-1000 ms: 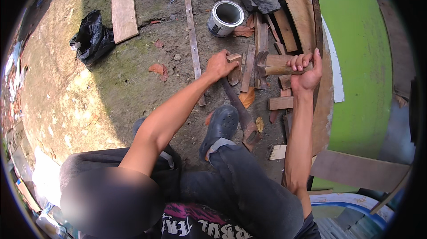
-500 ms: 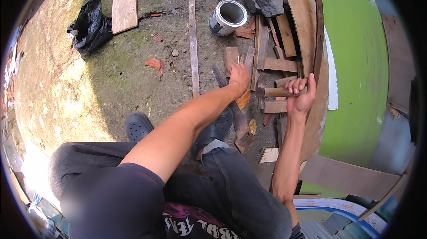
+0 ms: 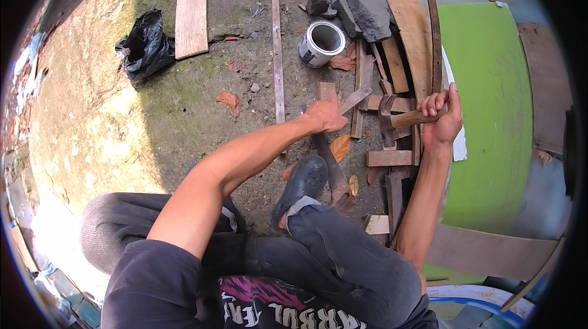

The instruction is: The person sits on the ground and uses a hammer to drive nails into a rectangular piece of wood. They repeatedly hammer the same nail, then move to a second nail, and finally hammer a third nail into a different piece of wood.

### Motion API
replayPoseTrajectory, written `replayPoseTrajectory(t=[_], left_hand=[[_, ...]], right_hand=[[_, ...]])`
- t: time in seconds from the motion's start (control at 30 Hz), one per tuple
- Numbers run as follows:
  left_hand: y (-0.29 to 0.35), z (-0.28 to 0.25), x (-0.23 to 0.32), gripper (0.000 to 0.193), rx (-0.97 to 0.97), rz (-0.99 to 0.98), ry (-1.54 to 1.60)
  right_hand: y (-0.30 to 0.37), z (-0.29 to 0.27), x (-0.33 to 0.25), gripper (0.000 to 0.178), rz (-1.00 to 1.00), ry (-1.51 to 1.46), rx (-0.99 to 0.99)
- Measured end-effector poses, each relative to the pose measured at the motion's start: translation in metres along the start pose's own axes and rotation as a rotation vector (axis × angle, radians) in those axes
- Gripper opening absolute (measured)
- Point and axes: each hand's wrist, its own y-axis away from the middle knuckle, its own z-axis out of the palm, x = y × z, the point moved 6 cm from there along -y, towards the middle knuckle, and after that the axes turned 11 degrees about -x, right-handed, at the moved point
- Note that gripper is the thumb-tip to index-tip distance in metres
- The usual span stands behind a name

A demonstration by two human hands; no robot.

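My right hand (image 3: pixel 442 122) is wrapped around the wooden handle of a claw hammer (image 3: pixel 387 115), with its metal head turned to the left above the wood scraps. Over the ground in the middle, my left hand (image 3: pixel 326 116) is closed at the near end of a short wooden strip (image 3: pixel 355 101), which slants up to the right. Just beyond its fingers lies a small wooden block (image 3: pixel 326 89), partly hidden by the hand. A handsaw (image 3: pixel 334 173) rests on the ground below my left hand, its blade partly covered.
A metal can (image 3: pixel 323 38) stands beside grey broken stones (image 3: pixel 369 14). Wood offcuts (image 3: pixel 390 157) lie under and around the hammer. Leftward are a long thin strip (image 3: pixel 278 53), a plywood piece (image 3: pixel 192 17) and a black plastic bag (image 3: pixel 146 45). A green panel (image 3: pixel 487 108) is at right.
My left hand has drawn back toward me, and the short strip has swung to slant rightward. The hammer has moved right and slightly up with my right hand. The view has shifted a little.
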Motion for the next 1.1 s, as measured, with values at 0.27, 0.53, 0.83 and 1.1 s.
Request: replayPoseTrajectory(t=[0.27,0.53,0.83,1.1], left_hand=[[0.083,-0.079,-0.092,0.062,-0.032,-0.032,-0.296],[0.106,-0.071,-0.162,0.049,0.074,-0.132,-0.284],[0.082,-0.072,-0.17,0.052,0.172,-0.064,-0.324],[0.077,-0.082,-0.179,0.057,0.161,-0.085,-0.338]], right_hand=[[-0.028,0.089,-0.015,0.044,0.186,0.086,-0.264],[-0.047,0.207,-0.003,0.045,0.349,0.199,-0.472],[-0.099,0.226,0.135,0.044,0.611,0.179,-0.247],[-0.115,0.228,0.194,0.044,0.729,0.1,-0.123]])
